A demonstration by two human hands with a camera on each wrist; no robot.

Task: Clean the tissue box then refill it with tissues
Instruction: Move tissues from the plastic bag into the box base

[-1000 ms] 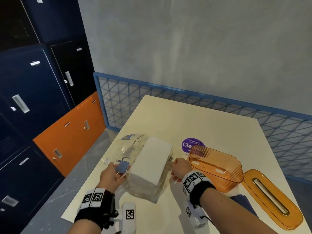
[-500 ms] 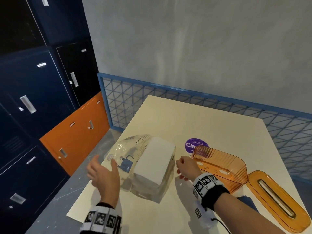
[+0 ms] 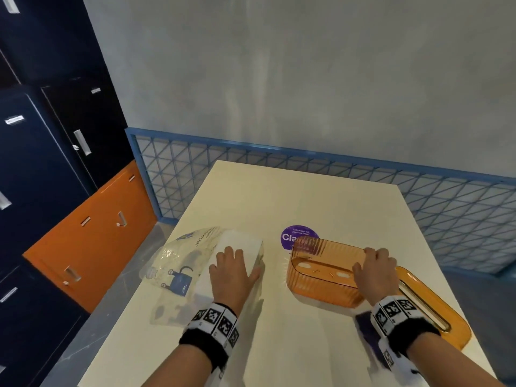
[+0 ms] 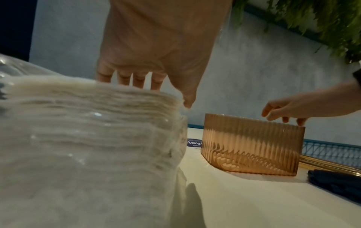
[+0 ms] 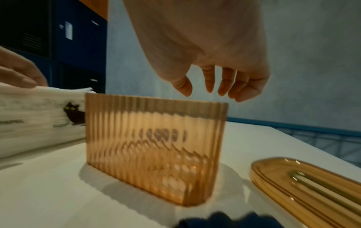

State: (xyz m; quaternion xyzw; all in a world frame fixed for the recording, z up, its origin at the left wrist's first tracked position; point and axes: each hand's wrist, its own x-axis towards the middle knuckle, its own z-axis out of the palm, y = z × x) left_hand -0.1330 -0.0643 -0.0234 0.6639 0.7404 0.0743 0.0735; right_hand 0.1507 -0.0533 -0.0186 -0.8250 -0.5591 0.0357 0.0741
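While the left hand (image 3: 234, 270) lies flat on a stack of white tissues (image 3: 237, 244), fingers spread and thumb at the stack's right edge, the right hand (image 3: 375, 270) hovers over the orange ribbed tissue box (image 3: 321, 277) with fingers loosely curled, closed on nothing; the right-wrist view shows a gap between fingertips and rim. The box stands open and empty on the cream table (image 3: 293, 196), its slotted lid (image 3: 435, 311) just beside it to the right and a dark cloth (image 5: 224, 220) at the near edge.

The tissues sit half out of a clear wrapper (image 3: 178, 263), which looks slippery; lifted one-handed, the loose stack could fan apart or drag the wrapper along. The light box could also tip or skid if nudged at its rim.

A purple round sticker (image 3: 296, 237) behind the box reads "Cla…", the rest hidden. The wrapper carries cat drawings and small print too blurred to read.
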